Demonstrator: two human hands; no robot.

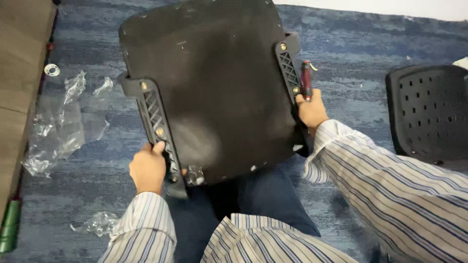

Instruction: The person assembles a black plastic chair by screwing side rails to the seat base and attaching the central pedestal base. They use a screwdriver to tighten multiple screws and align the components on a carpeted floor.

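A black chair seat panel [214, 83] lies underside up across my lap, tilted away from me. Two black ribbed brackets are bolted to it, one on the left [155, 117] and one on the right [288, 68], each with brass-coloured bolts. My left hand [147, 168] grips the lower end of the left bracket. My right hand [311, 108] holds the seat's right edge by the right bracket, together with a dark red-handled screwdriver [306, 79] that points up along the bracket. A small clear plastic bag [195, 175] sits at the seat's near edge.
Blue carpet [351, 44] covers the floor. Crumpled clear plastic wrapping [58, 126] lies at the left, with a smaller piece [97, 223] near my left sleeve. A black perforated chair back [429, 112] lies at the right. A wooden panel [19, 73] runs along the left edge.
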